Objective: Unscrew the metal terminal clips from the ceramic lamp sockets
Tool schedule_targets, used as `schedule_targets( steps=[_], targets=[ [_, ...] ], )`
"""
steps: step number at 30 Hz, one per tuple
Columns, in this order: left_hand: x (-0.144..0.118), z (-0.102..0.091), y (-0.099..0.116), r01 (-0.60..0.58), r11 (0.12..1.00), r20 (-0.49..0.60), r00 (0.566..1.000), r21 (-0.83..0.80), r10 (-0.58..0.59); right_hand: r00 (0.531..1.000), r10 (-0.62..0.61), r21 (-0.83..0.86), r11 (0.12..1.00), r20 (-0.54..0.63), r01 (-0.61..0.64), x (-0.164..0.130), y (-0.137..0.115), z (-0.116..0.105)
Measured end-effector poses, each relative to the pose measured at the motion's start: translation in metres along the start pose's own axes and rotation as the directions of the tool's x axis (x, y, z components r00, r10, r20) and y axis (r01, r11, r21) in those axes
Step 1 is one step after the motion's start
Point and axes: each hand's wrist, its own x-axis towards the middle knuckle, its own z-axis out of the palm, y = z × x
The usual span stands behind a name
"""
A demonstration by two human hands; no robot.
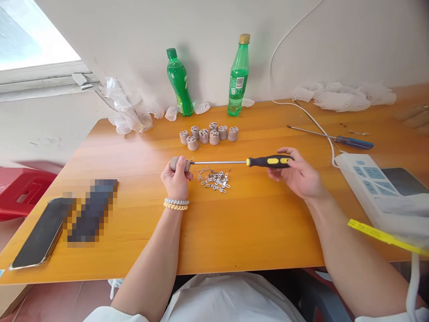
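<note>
My left hand (177,176) is closed round a small grey-brown cylindrical socket (174,163), held on its side above the table. My right hand (298,174) grips the black-and-yellow handle of a screwdriver (268,161) between thumb and fingers. The shaft lies level, and its tip meets the socket's right end; whether it sits in a screw is too small to tell. Just below the shaft is a loose pile of metal strips and small screws (217,180). Behind it, several similar sockets (214,137) stand grouped on the table.
Two green bottles (181,82) stand by the wall. At right lie a blue-handled screwdriver (355,142), a white power strip (358,179) with its cable, and a yellow tag (378,233). A phone (38,232) and a pixelated dark object (94,210) lie left. White foam netting (348,96) lines the back.
</note>
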Motion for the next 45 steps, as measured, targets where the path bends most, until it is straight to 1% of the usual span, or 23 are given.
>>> schedule_targets(
  steps=[2, 4, 6, 8, 10, 12, 14, 16, 18, 20, 21, 23, 25, 27, 29, 31, 34, 36, 37, 38, 41, 43, 45],
  targets=[
    [0.000, 0.000, 0.000, 0.004, 1.000, 0.006, 1.000, 0.001, -0.004, 0.999, -0.011, -0.020, 1.000, -0.039, 0.010, 0.001, 0.002, 0.000],
    [-0.001, 0.000, 0.000, -0.005, 1.000, 0.032, 0.999, -0.011, 0.005, 0.991, -0.029, -0.127, 0.992, -0.131, 0.012, 0.002, 0.006, -0.002],
    [-0.001, 0.000, 0.000, -0.017, 1.000, 0.060, 0.998, -0.021, 0.019, 0.983, -0.043, -0.229, 0.973, -0.179, 0.000, 0.004, 0.010, -0.006],
    [-0.001, 0.000, -0.001, -0.019, 1.000, 0.063, 0.998, -0.023, 0.020, 0.991, -0.036, -0.257, 0.966, -0.127, 0.002, 0.004, 0.011, -0.008],
    [0.001, 0.000, -0.001, -0.009, 1.000, 0.031, 0.999, -0.014, 0.009, 0.999, -0.033, -0.171, 0.985, -0.015, 0.030, 0.003, 0.008, -0.007],
    [0.002, -0.001, -0.001, 0.001, 1.000, -0.004, 1.000, -0.009, -0.001, 0.998, -0.052, -0.047, 0.997, 0.040, 0.054, 0.003, 0.006, -0.004],
    [0.002, -0.001, -0.001, 0.003, 1.000, -0.014, 1.000, -0.014, -0.004, 0.999, -0.050, -0.022, 0.998, 0.018, 0.051, 0.002, 0.007, -0.002],
    [0.001, 0.000, -0.001, -0.003, 1.000, -0.004, 1.000, -0.021, 0.003, 0.998, -0.043, -0.113, 0.993, -0.043, 0.038, 0.002, 0.011, -0.003],
    [0.000, 0.001, -0.002, -0.008, 1.000, 0.008, 1.000, -0.021, 0.008, 0.992, -0.074, -0.230, 0.972, -0.102, 0.048, 0.003, 0.015, -0.005],
    [-0.001, 0.001, -0.003, -0.006, 1.000, 0.016, 1.000, -0.015, 0.007, 0.988, -0.094, -0.303, 0.952, -0.124, 0.053, 0.003, 0.017, -0.007],
    [-0.001, 0.001, -0.003, -0.004, 1.000, 0.017, 1.000, -0.013, 0.005, 0.989, -0.086, -0.304, 0.952, -0.117, 0.047, 0.003, 0.016, -0.007],
    [-0.001, 0.001, -0.002, -0.006, 1.000, 0.008, 1.000, -0.013, 0.006, 0.997, -0.038, -0.220, 0.975, -0.065, 0.023, 0.002, 0.013, -0.006],
    [0.000, 0.001, -0.001, -0.010, 1.000, -0.010, 1.000, -0.020, 0.010, 1.000, -0.003, -0.057, 0.998, 0.002, 0.003, 0.002, 0.009, -0.002],
    [0.001, 0.000, 0.000, -0.010, 1.000, -0.021, 1.000, -0.028, 0.010, 1.000, 0.018, 0.066, 0.998, 0.022, -0.020, 0.002, 0.005, 0.001],
    [0.000, 0.001, 0.000, -0.006, 1.000, -0.019, 1.000, -0.028, 0.006, 0.999, 0.041, 0.075, 0.996, -0.025, -0.039, 0.003, 0.005, 0.002],
    [-0.003, 0.003, -0.001, 0.000, 1.000, -0.003, 1.000, -0.018, 0.000, 0.992, 0.040, 0.000, 0.999, -0.117, -0.040, 0.004, 0.009, 0.000],
    [-0.007, 0.006, -0.002, 0.012, 1.000, 0.040, 0.999, 0.000, -0.012, 0.958, -0.021, -0.122, 0.992, -0.285, -0.014, 0.007, 0.016, -0.004],
    [-0.009, 0.007, -0.002, 0.013, 1.000, 0.054, 0.998, 0.009, -0.014, 0.942, -0.039, -0.174, 0.985, -0.334, -0.021, 0.008, 0.017, -0.006],
    [-0.009, 0.007, -0.002, 0.012, 1.000, 0.048, 0.999, 0.012, -0.012, 0.949, -0.025, -0.170, 0.985, -0.316, -0.031, 0.008, 0.016, -0.005],
    [-0.008, 0.007, -0.002, 0.009, 1.000, 0.035, 0.999, 0.017, -0.010, 0.963, 0.001, -0.143, 0.989, -0.269, -0.041, 0.007, 0.014, -0.004],
    [-0.005, 0.006, -0.002, 0.011, 1.000, -0.010, 1.000, 0.025, -0.011, 0.992, 0.056, 0.015, 0.998, -0.114, -0.054, 0.005, 0.008, 0.002],
    [-0.003, 0.005, -0.002, 0.016, 1.000, -0.021, 1.000, 0.024, -0.015, 0.994, 0.055, 0.051, 0.997, -0.093, -0.050, 0.005, 0.006, 0.004],
    [-0.002, 0.005, -0.001, 0.019, 1.000, -0.023, 1.000, 0.020, -0.018, 0.990, 0.053, -0.030, 0.998, -0.130, -0.057, 0.005, 0.009, 0.004]
  ],
)
